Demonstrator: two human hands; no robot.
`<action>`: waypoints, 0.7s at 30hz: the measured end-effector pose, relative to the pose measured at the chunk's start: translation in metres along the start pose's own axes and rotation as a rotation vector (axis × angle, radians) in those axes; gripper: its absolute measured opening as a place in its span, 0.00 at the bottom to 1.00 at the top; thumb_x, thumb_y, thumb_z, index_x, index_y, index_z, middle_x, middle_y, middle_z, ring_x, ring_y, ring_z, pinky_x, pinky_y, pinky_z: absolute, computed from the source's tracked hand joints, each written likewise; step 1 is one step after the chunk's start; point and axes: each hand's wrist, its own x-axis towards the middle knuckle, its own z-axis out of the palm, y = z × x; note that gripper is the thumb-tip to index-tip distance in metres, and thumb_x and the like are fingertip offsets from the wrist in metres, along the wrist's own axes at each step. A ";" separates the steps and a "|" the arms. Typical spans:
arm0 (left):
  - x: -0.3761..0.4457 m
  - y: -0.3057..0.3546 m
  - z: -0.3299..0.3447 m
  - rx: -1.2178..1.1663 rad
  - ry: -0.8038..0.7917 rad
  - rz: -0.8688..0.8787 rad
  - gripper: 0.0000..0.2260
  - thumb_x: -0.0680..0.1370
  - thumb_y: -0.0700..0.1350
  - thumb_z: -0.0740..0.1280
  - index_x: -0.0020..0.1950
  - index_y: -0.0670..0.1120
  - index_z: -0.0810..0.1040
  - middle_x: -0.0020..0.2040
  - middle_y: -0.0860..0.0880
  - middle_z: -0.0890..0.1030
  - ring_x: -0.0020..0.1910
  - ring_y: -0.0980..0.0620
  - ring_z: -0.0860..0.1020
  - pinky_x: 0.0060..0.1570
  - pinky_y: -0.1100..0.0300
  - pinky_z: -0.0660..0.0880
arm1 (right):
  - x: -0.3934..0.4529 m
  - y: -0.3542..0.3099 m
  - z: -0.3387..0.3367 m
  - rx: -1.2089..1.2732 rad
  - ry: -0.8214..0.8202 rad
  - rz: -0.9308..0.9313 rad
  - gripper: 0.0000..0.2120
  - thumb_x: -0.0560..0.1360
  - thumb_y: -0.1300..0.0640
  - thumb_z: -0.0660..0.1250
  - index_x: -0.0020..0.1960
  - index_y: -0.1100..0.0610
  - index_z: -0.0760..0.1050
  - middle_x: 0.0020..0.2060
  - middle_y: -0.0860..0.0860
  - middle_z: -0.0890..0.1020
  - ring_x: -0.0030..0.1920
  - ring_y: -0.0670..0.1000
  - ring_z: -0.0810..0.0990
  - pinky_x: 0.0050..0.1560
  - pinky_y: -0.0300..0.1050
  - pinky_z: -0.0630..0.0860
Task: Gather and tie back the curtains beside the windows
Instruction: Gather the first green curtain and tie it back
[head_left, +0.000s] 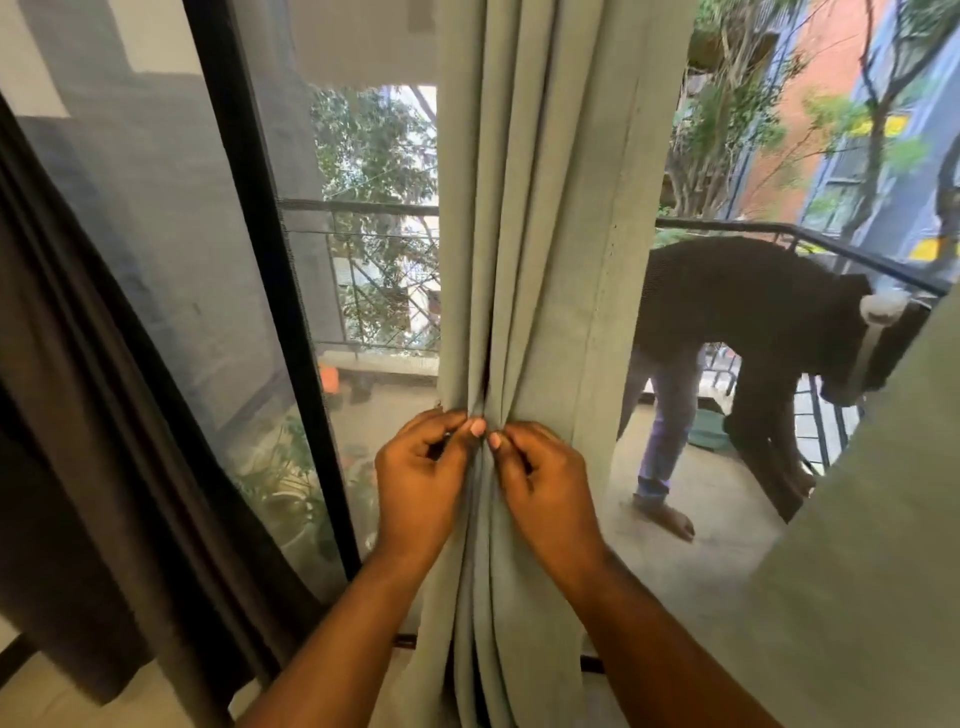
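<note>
Curtain: the sage-green curtain (540, 234) hangs in long folds straight above and below both hands, bunched narrow where they meet it; it runs from the top of the view down past the forearms
Left hand: the left hand (421, 480) is curled, thumb and fingertips pinching a fold of the green cloth at its left side; knuckles toward us
Right hand: the right hand (545, 488) is curled likewise, pinching the neighbouring fold; its thumb sits just beside the left thumb, nearly touching
Dark curtain: a charcoal curtain (98, 457) hangs well to the left of the left hand, slanting down to the floor
Door frame: a black frame (270, 291) stands between the dark curtain and the left hand; mesh screen on both sides of it
Other cloth: more green fabric (872, 519) fills the corner below and right of the right hand
Balcony: beyond the right hand a person (748, 332) in dark top and jeans bends forward by the black railing (841, 249); trees and buildings behind
</note>
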 end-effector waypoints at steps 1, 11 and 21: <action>0.000 0.000 -0.001 -0.011 -0.009 -0.023 0.07 0.75 0.36 0.71 0.46 0.47 0.84 0.43 0.51 0.84 0.44 0.57 0.82 0.47 0.64 0.77 | -0.001 -0.001 0.000 -0.025 -0.003 -0.008 0.07 0.78 0.58 0.63 0.48 0.56 0.80 0.40 0.42 0.76 0.40 0.38 0.74 0.45 0.26 0.69; -0.014 -0.001 -0.002 -0.265 -0.057 -0.216 0.24 0.78 0.38 0.68 0.69 0.59 0.71 0.47 0.45 0.85 0.52 0.47 0.82 0.51 0.54 0.79 | -0.002 0.000 0.007 0.031 0.042 0.037 0.06 0.75 0.60 0.70 0.50 0.59 0.81 0.43 0.44 0.77 0.41 0.38 0.75 0.46 0.23 0.70; -0.003 0.005 0.000 -0.256 -0.082 -0.271 0.12 0.79 0.40 0.65 0.42 0.51 0.86 0.40 0.43 0.85 0.44 0.45 0.83 0.49 0.52 0.80 | -0.004 0.009 0.010 0.027 0.094 0.087 0.07 0.73 0.54 0.71 0.47 0.57 0.80 0.39 0.42 0.76 0.40 0.35 0.75 0.42 0.26 0.70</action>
